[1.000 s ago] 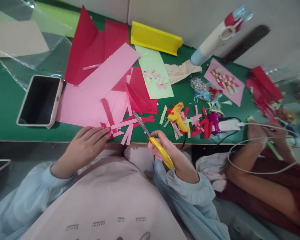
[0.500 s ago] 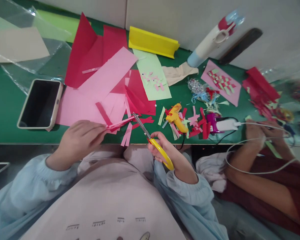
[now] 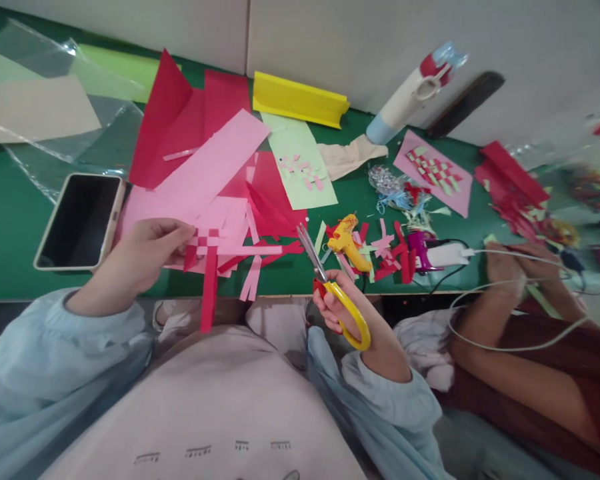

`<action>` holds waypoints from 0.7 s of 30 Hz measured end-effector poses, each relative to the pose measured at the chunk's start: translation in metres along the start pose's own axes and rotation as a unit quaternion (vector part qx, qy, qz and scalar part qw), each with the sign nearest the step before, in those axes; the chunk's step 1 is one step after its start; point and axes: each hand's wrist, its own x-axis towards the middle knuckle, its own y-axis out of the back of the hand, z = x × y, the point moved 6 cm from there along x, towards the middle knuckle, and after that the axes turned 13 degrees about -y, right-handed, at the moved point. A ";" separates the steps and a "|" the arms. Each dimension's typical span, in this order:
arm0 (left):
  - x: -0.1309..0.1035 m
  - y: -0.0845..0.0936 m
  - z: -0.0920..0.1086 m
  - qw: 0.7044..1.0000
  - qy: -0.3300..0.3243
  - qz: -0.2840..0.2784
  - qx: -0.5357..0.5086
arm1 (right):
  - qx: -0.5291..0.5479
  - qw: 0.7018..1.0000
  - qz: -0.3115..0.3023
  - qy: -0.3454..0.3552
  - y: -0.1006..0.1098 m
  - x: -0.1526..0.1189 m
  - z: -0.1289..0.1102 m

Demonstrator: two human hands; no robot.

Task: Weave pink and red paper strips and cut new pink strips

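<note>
Between the thumb and fingers of my left hand (image 3: 140, 257) is a small woven piece of red and pink paper strips (image 3: 209, 241). One long red strip hangs down from it past the table edge, and a pink strip sticks out to the right. My right hand (image 3: 343, 303) is closed around the yellow handles of the scissors (image 3: 347, 310). Their blades point up and to the left, apart from the woven piece. Pink paper sheets (image 3: 215, 160) lie behind my left hand. Cut pink strips (image 3: 251, 279) rest at the table edge between my hands.
A phone (image 3: 79, 221) lies at the left. Right of the scissors are a yellow glue gun (image 3: 351, 245), paper scraps and a purple device (image 3: 419, 251) with a cable. A green sheet (image 3: 303, 163) lies behind. Another person's hands (image 3: 510, 267) work at the right.
My left hand has turned the woven piece so its checkered face shows and the red strip hangs down. My right hand and the scissors have moved right and slightly down, away from it.
</note>
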 end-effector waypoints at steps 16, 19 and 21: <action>0.005 0.002 -0.040 0.998 0.013 -0.039 0.037 | -0.038 0.999 -0.028 0.017 -0.031 0.017 0.011; 0.007 0.005 -0.044 0.997 -0.011 -0.047 0.063 | -0.030 0.999 -0.025 -0.018 -0.036 0.023 0.013; 0.009 0.008 -0.046 0.996 -0.023 -0.044 0.079 | -0.031 0.999 -0.021 -0.024 -0.039 0.026 0.012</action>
